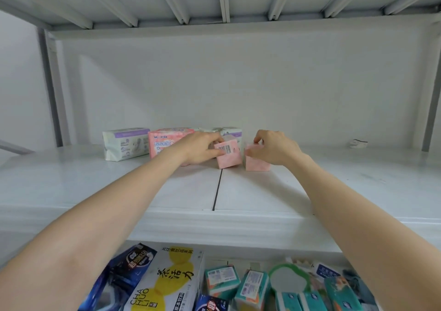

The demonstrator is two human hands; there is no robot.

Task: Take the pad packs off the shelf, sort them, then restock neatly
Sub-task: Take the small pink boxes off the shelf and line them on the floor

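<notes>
On the white shelf my left hand grips a small pink pad pack with a barcode facing me. Just to its right, my right hand holds a second small pink pad pack standing on the shelf. The two packs sit close together with a narrow gap. Behind my left hand stand a larger pink pack, a white and purple pack at the far left, and another white and purple pack, partly hidden by my fingers.
A small white object lies at the back right of the shelf. The lower shelf holds teal packs, dark blue packs, and a white box with yellow circles. Grey uprights frame the shelf sides.
</notes>
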